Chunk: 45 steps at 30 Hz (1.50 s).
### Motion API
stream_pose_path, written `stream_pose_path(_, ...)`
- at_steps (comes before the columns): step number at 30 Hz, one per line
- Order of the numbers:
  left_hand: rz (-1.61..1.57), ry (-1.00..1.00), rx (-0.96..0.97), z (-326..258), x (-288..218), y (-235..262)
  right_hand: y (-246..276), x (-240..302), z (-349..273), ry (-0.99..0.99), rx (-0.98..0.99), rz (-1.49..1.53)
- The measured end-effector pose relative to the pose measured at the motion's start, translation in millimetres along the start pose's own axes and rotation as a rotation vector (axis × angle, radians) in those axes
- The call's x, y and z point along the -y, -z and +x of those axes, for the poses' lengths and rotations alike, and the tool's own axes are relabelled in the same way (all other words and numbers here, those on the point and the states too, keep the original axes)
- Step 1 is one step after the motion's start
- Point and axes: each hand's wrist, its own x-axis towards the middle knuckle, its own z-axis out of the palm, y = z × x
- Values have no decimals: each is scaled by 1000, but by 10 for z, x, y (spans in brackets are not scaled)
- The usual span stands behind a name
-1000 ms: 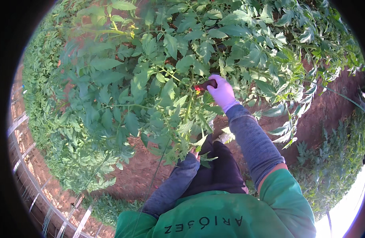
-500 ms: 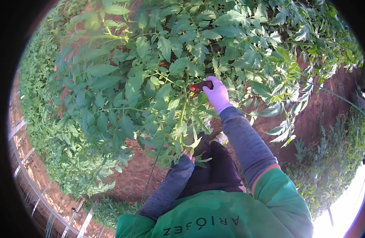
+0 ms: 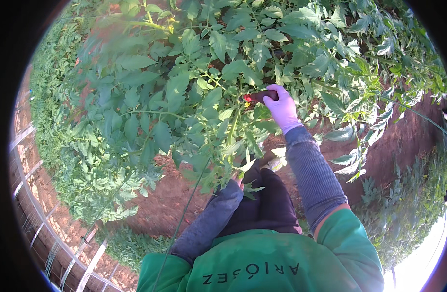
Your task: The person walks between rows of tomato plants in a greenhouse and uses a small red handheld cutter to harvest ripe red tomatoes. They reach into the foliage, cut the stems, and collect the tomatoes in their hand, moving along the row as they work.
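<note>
My right hand (image 3: 283, 106), in a lilac glove, is closed around a short dark tool with a red tip (image 3: 259, 97). Its kind I cannot make out. The red end points left and meets the main stem of a leafy tomato plant (image 3: 167, 92), with a small spot of yellow beside it. Lower down, below the stem's leaves, is my left hand (image 3: 239, 180). Foliage covers nearly all of it, so its fingers and anything in them are hidden.
A thin green string (image 3: 185, 211) runs up from my left side into the plant, and another line (image 3: 418, 118) crosses at the right. Reddish soil (image 3: 160, 211) lies below. White frame bars (image 3: 92, 265) stand at lower left, and more plants (image 3: 403, 199) grow at the right.
The whole view has shifted slightly, so plant and hands appear further right. My right hand still holds the dark tool at the stem, and its red tip shows more plainly.
</note>
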Motion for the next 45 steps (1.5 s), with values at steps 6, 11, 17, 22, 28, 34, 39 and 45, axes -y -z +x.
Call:
stream_pose_path(6, 943, -552, 9, -327, -737, 185, -162, 31, -83, 42, 59, -116)
stream_pose_path(11, 1017, -425, 117, -389, -1052, 251, 87, 10, -305, -146, 58, 369)
stream_pose_path(17, 1126, -533, 42, -363, -1055, 222, 748, -70, -1286, -362, 231, 1362)
stream_pose_path(22, 780, -211, 24, -326, -1253, 243, 1361, -357, -2375, -487, 177, 1521)
stream_pose_path(28, 756, -88, -53, -669, -1830, 173, 2217, -765, -3725, -461, -125, 1616)
stream_pose_path(34, 1627, -144, 93, -536, -2040, 17, 2710, -1179, -4827, -394, -555, 1768)
stream_pose_path(39, 1853, -253, 211, -1044, -2843, -761, 2809, -1326, -5312, -339, -741, 1878)
stream_pose_path(45, 1059, -784, -47, 283, -3158, -1611, 2906, -1473, -5043, -402, -767, 1958)
